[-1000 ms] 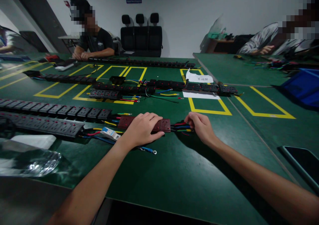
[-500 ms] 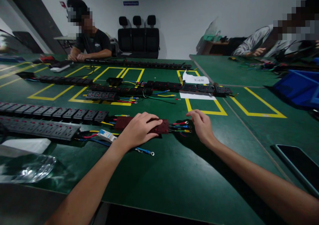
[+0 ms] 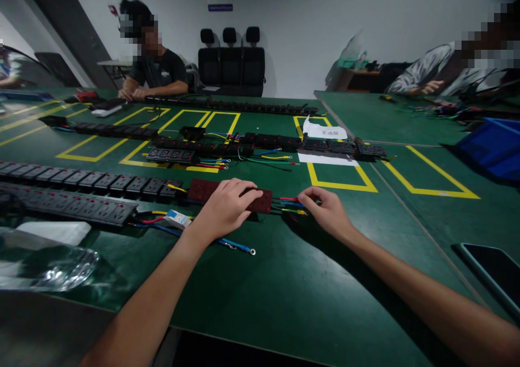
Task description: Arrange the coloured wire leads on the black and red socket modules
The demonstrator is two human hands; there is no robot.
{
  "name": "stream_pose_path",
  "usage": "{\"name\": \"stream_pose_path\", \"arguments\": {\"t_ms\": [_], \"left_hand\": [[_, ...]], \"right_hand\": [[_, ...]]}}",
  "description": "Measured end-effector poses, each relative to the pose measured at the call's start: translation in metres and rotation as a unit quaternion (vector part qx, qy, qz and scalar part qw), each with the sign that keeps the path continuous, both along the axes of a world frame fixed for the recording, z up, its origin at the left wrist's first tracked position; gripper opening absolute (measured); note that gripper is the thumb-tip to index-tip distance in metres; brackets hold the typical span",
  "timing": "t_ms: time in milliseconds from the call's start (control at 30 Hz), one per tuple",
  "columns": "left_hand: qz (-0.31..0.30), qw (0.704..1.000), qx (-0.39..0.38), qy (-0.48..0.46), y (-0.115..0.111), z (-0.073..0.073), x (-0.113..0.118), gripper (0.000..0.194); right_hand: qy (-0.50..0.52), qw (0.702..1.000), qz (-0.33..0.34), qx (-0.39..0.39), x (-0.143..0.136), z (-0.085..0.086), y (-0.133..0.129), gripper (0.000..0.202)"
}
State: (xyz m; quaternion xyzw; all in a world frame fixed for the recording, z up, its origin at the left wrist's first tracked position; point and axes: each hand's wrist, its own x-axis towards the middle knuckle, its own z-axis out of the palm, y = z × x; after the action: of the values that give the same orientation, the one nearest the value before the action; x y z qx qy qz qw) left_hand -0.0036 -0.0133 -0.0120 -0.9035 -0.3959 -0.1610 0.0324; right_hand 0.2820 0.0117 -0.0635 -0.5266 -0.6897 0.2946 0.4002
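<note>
A dark red socket block (image 3: 199,189) lies on the green table, with several coloured wires coming out of its right end. My left hand (image 3: 227,210) is closed over its middle, fingers across the top and thumb along the near edge. At the wire ends, my right hand (image 3: 325,207) pinches the red wire (image 3: 289,198) between thumb and forefinger; its tip is hidden. Below that, a green-yellow wire (image 3: 298,211) with a yellow terminal stays loose. Left of the block are two black socket strips (image 3: 117,183). A small white breaker (image 3: 177,219) sits on wires nearby.
A clear plastic bottle (image 3: 52,264) lies at the near left and a phone (image 3: 487,275) at the right. More black socket strips (image 3: 276,139) and white paper (image 3: 325,130) are farther back. Two co-workers sit across the tables. A blue bin (image 3: 491,145) stands at the right.
My right hand has moved left onto the wire ends and closed on the red wire. My left hand stays on the block. The whole view has shifted slightly.
</note>
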Motion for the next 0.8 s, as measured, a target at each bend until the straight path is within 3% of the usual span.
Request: {"name": "stream_pose_path", "arguments": {"t_ms": [300, 800], "left_hand": [[0.035, 0.999, -0.023, 0.006, -0.004, 0.001, 0.004, 0.060], [0.053, 0.998, -0.015, 0.015, -0.005, -0.010, 0.014, 0.062]], "right_hand": [[-0.070, 0.996, 0.051, -0.001, 0.001, -0.006, 0.000, 0.031], [-0.079, 0.995, 0.051, 0.024, 0.001, -0.004, -0.002, 0.031]]}}
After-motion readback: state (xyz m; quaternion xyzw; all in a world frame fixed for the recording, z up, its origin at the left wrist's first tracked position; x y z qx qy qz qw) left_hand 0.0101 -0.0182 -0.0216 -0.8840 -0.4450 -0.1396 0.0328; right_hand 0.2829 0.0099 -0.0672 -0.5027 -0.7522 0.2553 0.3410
